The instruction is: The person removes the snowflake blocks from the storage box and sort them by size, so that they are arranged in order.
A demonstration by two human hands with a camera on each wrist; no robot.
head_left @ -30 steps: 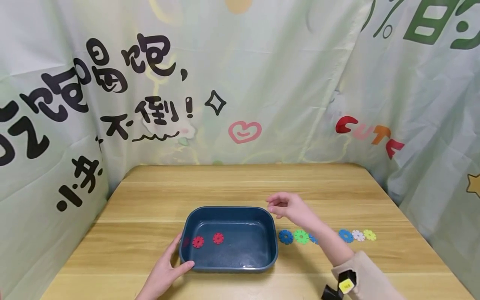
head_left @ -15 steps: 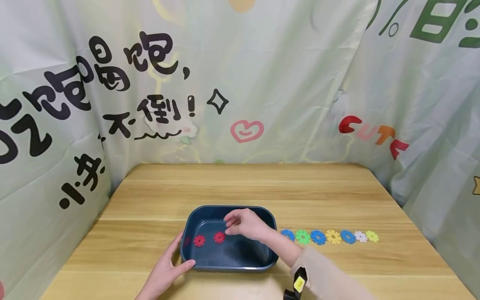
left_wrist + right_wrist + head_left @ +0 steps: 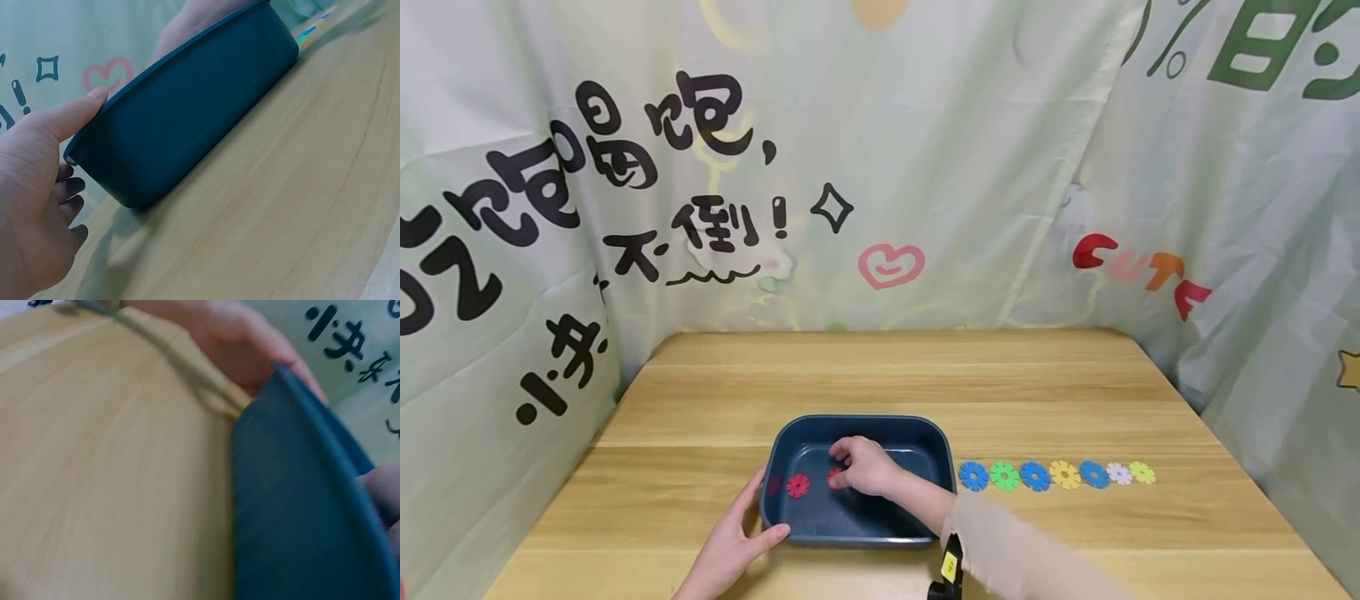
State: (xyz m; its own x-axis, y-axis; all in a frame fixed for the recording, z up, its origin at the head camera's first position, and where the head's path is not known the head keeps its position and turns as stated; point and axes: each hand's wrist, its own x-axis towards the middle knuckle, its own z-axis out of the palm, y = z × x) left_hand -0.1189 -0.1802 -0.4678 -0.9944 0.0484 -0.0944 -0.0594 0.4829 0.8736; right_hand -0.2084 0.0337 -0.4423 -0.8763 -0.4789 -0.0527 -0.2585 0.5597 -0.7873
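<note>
A dark blue rectangular tray (image 3: 850,540) stands on the table, holding two red snowflake discs. One red snowflake disc (image 3: 797,487) lies toward the left, while the second red disc (image 3: 832,473) is partly covered by my right hand (image 3: 868,469). That hand reaches down inside the tray, thumb tip right at the second disc, with a gap showing between thumb and forefinger. My left hand (image 3: 726,542) grips the tray's left end, thumb over the front rim and fingers behind the end wall. In the left wrist view, the tray's outer wall (image 3: 200,112) hides the discs.
To the right of the tray, a straight row of several snowflake discs (image 3: 1026,477) in blue, green, yellow and white lies on the wooden table (image 3: 880,375). Printed cloth (image 3: 970,167) hangs behind the table and along both sides.
My right hand has moved left from beyond the tray's right rim and down into it, to the second red disc. The disc row has come fully into view. My left hand stays put.
</note>
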